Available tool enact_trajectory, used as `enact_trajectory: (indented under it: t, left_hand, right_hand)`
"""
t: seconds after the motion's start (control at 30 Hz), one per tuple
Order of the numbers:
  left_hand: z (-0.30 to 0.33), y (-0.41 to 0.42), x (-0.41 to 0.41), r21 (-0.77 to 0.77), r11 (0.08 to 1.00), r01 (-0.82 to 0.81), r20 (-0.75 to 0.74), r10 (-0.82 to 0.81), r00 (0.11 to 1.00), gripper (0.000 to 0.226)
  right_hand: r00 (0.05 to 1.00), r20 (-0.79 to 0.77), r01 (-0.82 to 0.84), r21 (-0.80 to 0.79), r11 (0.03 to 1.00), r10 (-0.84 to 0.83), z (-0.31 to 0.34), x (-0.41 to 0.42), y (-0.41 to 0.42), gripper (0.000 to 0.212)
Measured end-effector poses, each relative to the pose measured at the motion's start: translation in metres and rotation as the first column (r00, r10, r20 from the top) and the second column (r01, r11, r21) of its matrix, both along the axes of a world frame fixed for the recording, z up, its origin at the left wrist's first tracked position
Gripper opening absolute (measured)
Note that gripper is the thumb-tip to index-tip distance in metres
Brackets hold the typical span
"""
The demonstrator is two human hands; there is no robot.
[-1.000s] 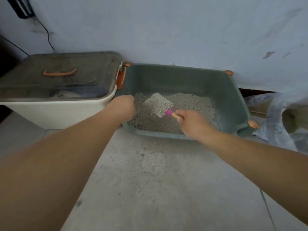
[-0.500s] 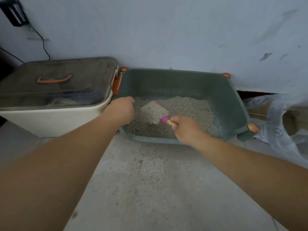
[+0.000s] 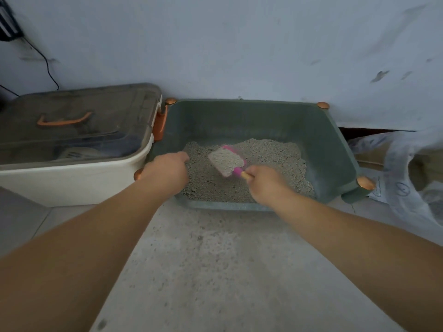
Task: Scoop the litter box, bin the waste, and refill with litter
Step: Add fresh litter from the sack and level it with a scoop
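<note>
From the head camera, a green litter box point(image 3: 330, 149) with copper-coloured knobs on its corners sat on the concrete floor point(image 3: 215, 271) against a pale blue wall point(image 3: 239, 44). Grey litter point(image 3: 275, 164) covered its bottom, heaped somewhat higher toward the back and right.

The right hand point(image 3: 266, 185) reached over the near rim, its fingers point(image 3: 255, 178) clenched round the wooden handle of a pink scoop point(image 3: 229, 161). The scoop's blade was loaded with litter and lay roughly level above the litter bed, near the middle of the box; whether it touched the bed could not be told through the blur.

The left hand point(image 3: 166, 171) was at the box's near-left corner, close beside one of the knobs. Its fingers curled over the rim there, gripping the box, with the knuckles toward the camera.

Just beside the box on the left stood a white storage bin point(image 3: 72, 183) with a smoky see-through lid point(image 3: 79, 121), an orange handle on top and an orange latch on the side that faced the litter box. The lid was closed. To the right of the box lay a crumpled clear plastic bag point(image 3: 405, 168) over something brown. A black cable ran down the wall at upper left.
</note>
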State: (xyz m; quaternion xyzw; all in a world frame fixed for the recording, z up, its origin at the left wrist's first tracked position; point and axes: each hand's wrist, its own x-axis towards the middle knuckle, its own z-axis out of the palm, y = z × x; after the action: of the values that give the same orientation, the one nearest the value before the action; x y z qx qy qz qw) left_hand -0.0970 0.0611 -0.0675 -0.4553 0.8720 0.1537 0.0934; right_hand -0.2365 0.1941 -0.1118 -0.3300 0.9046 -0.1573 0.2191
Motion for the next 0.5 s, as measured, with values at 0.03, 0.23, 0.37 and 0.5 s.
enact_trajectory:
  t: [0.03,0.23,0.37,0.5]
  left_hand:
    - [-0.002,0.0,-0.001,-0.006,1.0,-0.005,0.011,0.005,1.0,0.057]
    - [-0.011,0.004,-0.009,-0.019,1.0,0.024,0.03,-0.023,0.999,0.05]
    - [-0.017,0.008,-0.017,-0.002,0.998,0.063,0.006,-0.063,0.998,0.049]
    - [-0.017,0.014,-0.026,-0.006,0.994,0.112,-0.021,-0.112,0.993,0.052]
  right_hand:
    - [1.0,0.011,0.001,-0.015,1.0,-0.001,-0.001,0.003,-0.007,0.029]
    - [0.989,-0.007,0.147,-0.105,0.984,-0.149,0.0,-0.02,-0.009,0.037]
    - [0.963,-0.032,0.266,-0.074,0.961,-0.268,0.002,-0.044,0.03,0.039]
    - [0.954,-0.006,0.299,-0.031,0.954,-0.3,0.0,-0.047,0.053,0.025]
